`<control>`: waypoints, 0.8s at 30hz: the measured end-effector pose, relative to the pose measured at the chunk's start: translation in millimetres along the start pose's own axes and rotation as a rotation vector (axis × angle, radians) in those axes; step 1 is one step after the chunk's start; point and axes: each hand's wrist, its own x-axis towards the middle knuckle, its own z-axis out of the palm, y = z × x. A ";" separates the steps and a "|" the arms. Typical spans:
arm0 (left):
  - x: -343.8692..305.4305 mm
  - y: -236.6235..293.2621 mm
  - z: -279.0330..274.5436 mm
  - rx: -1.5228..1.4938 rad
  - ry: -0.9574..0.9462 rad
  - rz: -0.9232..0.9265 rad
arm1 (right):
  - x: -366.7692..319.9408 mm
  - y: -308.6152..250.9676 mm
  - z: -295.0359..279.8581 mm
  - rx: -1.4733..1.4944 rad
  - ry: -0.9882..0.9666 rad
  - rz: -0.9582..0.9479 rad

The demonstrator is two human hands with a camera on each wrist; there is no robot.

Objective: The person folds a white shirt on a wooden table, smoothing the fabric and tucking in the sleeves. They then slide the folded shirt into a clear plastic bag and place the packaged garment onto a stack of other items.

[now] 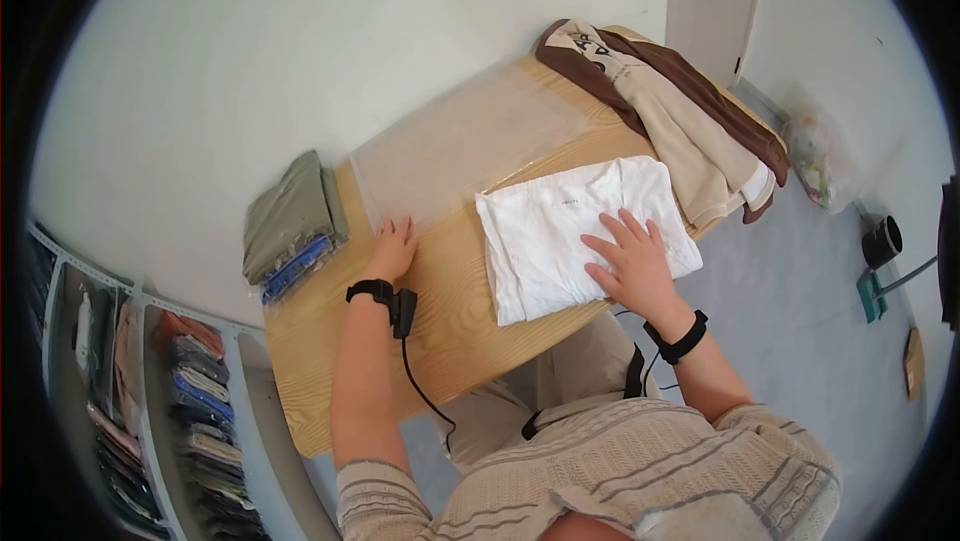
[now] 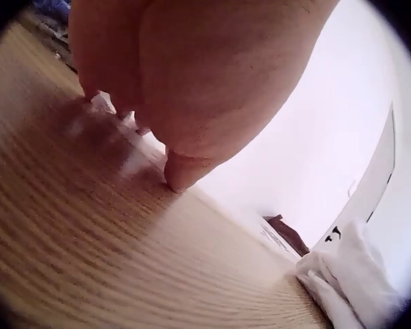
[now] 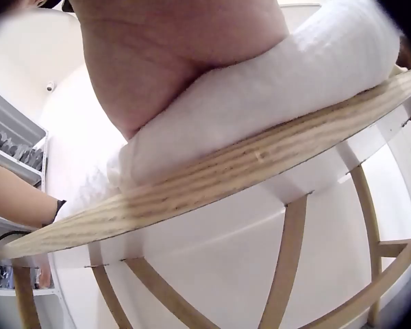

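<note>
A folded white T-shirt (image 1: 560,241) with small dark lettering lies near the table's front edge. My right hand (image 1: 632,259) rests on it with fingers spread; in the right wrist view its palm presses into the white fabric (image 3: 212,116). To the left, my left hand (image 1: 394,251) reaches to the near left corner of a flat, clear plastic bag (image 1: 460,141). In the left wrist view the left hand (image 2: 192,82) has its fingertips down on the wood, right at the bag's edge, and the thumb touches the tabletop.
A brown and beige garment (image 1: 680,111) drapes over the table's right end. At the left end of the wooden table (image 1: 440,291) sits a packaged olive garment (image 1: 295,211) with a blue item. Shelves of folded clothes (image 1: 205,391) stand at left; a filled plastic bag (image 1: 825,156) is on the floor.
</note>
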 end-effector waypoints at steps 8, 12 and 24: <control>-1.1 25.4 -30.0 -0.077 -0.101 -0.125 | -0.5 -1.3 0.2 0.008 -0.004 0.011; -2.9 16.3 -27.3 -0.173 0.039 -0.191 | -1.6 -1.9 -0.7 0.009 -0.002 0.017; -0.8 6.4 -19.2 -0.304 0.141 -0.205 | -2.2 -2.5 0.5 0.013 -0.001 0.027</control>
